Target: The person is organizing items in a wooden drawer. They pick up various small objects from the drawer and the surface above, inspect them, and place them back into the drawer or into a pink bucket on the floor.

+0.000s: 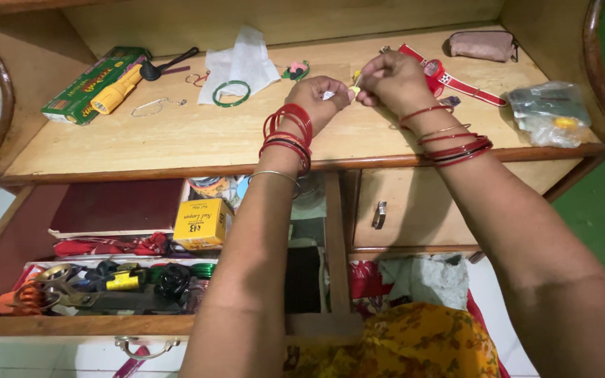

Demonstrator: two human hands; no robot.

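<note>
While both hands' fingers pinch it, the small yellow piece (353, 90) shows mostly hidden.

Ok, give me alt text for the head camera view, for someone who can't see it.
Two hands, the left hand and right hand, both wrists stacked with red bangles, pinch a small yellow item over a wooden shelf. On the shelf lie a yellow torch, a green bangle and a red watch; below, an open drawer is full of clutter.
</note>
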